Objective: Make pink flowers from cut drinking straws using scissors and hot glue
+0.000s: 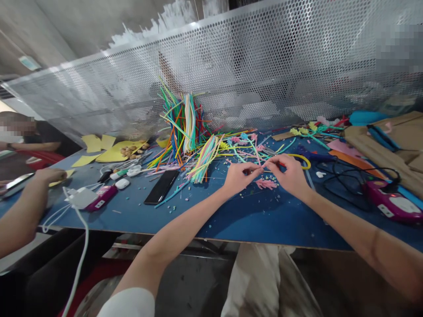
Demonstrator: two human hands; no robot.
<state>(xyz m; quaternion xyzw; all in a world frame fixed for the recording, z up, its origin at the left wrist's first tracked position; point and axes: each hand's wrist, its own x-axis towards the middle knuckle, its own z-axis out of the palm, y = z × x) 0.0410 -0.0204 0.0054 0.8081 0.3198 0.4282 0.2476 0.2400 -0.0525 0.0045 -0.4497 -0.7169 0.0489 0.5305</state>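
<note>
My left hand (243, 177) and my right hand (288, 175) meet fingertip to fingertip over the blue table (194, 215). Both are closed in a pinch; whatever lies between the fingertips is too small to make out. Something red shows within my right hand's fingers. Just below the fingertips lies a pink fuzzy sprig (266, 184). Behind my hands are pastel fuzzy pieces (244, 138) with pink, blue and yellow tips. To the left rests a pastel bundle of pipe cleaners (205, 158).
A black phone (161, 187) lies left of my hands. More pipe cleaners (190, 123) stand against the perforated metal panel (264, 66). A purple power box (393, 204) with dark cables sits at right. Another person's hand (49, 175) rests at far left.
</note>
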